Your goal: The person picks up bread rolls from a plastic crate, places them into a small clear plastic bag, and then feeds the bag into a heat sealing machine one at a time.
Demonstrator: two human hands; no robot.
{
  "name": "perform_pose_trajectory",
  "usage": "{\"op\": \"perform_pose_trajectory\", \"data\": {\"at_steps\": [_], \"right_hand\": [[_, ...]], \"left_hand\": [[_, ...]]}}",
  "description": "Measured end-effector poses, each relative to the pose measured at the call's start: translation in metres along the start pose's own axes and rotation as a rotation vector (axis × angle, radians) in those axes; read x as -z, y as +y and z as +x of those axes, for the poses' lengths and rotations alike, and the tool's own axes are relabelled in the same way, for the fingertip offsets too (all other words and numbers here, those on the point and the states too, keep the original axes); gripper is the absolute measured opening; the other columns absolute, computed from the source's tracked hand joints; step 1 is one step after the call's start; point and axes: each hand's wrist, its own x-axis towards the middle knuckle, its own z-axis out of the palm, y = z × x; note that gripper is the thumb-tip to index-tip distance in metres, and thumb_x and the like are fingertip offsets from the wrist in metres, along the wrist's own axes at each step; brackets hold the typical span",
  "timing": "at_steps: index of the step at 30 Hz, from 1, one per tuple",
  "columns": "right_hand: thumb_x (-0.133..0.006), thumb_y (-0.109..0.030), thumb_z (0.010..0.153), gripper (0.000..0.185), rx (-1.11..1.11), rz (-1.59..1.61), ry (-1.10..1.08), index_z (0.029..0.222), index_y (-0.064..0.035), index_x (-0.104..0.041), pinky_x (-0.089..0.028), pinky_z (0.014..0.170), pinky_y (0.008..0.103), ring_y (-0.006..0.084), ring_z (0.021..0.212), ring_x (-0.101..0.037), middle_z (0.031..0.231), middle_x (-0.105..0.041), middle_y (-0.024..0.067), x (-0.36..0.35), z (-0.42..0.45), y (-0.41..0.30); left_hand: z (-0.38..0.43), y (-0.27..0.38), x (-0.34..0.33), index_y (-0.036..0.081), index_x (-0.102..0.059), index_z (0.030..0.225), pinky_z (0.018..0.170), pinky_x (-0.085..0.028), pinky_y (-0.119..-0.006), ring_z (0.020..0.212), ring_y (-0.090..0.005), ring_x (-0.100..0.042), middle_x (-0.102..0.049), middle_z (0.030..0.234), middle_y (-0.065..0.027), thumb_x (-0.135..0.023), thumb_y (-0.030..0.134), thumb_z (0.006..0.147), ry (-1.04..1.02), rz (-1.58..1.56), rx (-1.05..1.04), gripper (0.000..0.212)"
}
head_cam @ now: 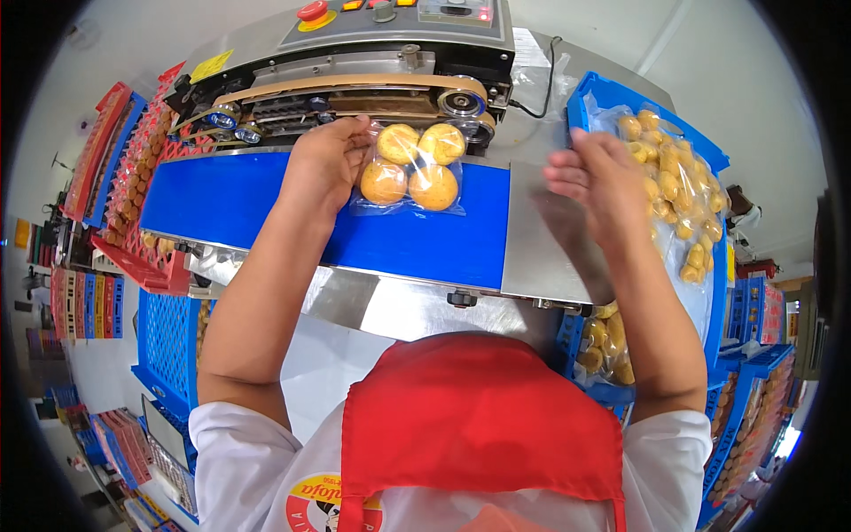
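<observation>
A clear plastic bag of round, yellowish buns (pixel 411 167) is at the blue conveyor belt (pixel 412 243), close to the rollers of a band sealing machine (pixel 372 86). My left hand (pixel 330 159) grips the bag's left edge, with the thumb near its upper corner. To the right, my right hand (pixel 598 176) is held over the steel end plate (pixel 542 246), fingers apart and holding nothing. It is beside a blue crate (pixel 578 110) of bagged rolls (pixel 678 169), partly covering the view of the crate.
A red emergency stop button (pixel 312 10) tops the sealer. A black cable (pixel 550 73) runs behind it. At left, a red crate (pixel 143 266) and bagged goods sit by the belt's end. Below right are more bagged rolls (pixel 602 346); stacked crates (pixel 748 405) line the right.
</observation>
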Motion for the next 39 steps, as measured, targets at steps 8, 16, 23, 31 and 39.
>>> {"op": "perform_pose_trajectory", "data": {"at_steps": [8,16,23,31,39], "right_hand": [[-0.058,-0.024,0.088,0.021,0.156,-0.584,0.442,0.091,-0.0028,-0.057,-0.049,0.056,0.0263,0.0157,0.065,-0.062,0.079,-0.064,0.0094,0.203,-0.012,0.018],[-0.064,-0.041,0.08,0.051,-0.129,-1.217,0.316,0.105,0.0025,-0.062,-0.045,0.085,0.036,0.0304,0.097,-0.06,0.102,-0.063,0.0219,0.342,-0.05,0.071],[-0.067,-0.043,0.079,0.051,-0.088,-1.074,0.474,0.102,0.0019,-0.062,-0.047,0.08,0.0337,0.0239,0.089,-0.06,0.094,-0.064,0.0169,0.292,-0.051,0.059],[-0.064,-0.02,0.083,0.022,0.176,-1.079,0.387,0.088,0.0016,-0.061,-0.046,0.066,0.0318,0.0211,0.069,-0.057,0.075,-0.061,0.0129,0.209,-0.044,0.042],[-0.067,-0.008,0.076,0.011,0.78,-1.213,0.255,0.08,-0.0011,-0.06,-0.045,0.069,0.0349,0.0286,0.075,-0.056,0.078,-0.059,0.0124,0.137,-0.09,-0.07]], "left_hand": [[0.014,0.017,0.046,-0.001,-0.061,0.092,0.073,-0.049,-0.031,0.082,-0.0213,-0.061,-0.063,0.085,-0.0121,-0.057,0.016,0.087,-0.121,0.102,-0.019,0.019],[-0.003,0.024,0.097,-0.01,-0.052,0.115,0.087,-0.047,-0.025,0.102,-0.0208,-0.058,-0.058,0.111,-0.0158,-0.05,0.014,0.093,-0.058,0.081,-0.129,0.033],[-0.046,0.026,0.138,-0.013,-0.042,0.124,0.097,-0.043,-0.033,0.115,-0.0268,-0.051,-0.048,0.126,-0.0217,-0.049,0.019,0.094,0.135,0.098,-0.222,0.044],[-0.074,0.023,0.175,-0.008,-0.049,0.118,0.092,-0.045,-0.031,0.106,-0.0234,-0.057,-0.058,0.113,-0.0157,-0.051,0.017,0.093,0.189,0.103,-0.488,0.035],[-0.118,0.009,0.082,-0.003,-0.059,0.099,0.08,-0.048,-0.03,0.087,-0.0188,-0.061,-0.063,0.092,-0.0116,-0.053,0.011,0.09,0.06,0.234,-0.671,0.017]]}}
